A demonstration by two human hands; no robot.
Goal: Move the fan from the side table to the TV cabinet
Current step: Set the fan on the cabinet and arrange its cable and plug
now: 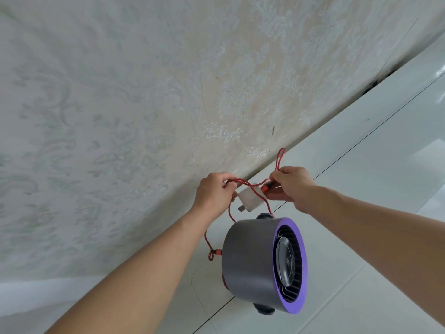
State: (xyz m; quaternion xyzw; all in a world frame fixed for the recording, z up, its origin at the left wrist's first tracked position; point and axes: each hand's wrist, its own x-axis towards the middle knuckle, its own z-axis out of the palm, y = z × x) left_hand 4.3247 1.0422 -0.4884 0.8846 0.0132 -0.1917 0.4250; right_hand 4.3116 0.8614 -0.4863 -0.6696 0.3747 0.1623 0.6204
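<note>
Red cord stretches between both hands, left hand and right hand each pinching it, grey-and-purple fan dangling at six o'clock before the wallpapered wall.

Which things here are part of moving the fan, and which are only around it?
Part of the job:
- fan, lying on the white top
- red cord, held in both hands
- white plug on the cord
- left hand
- right hand

Only around:
- patterned wall
</note>
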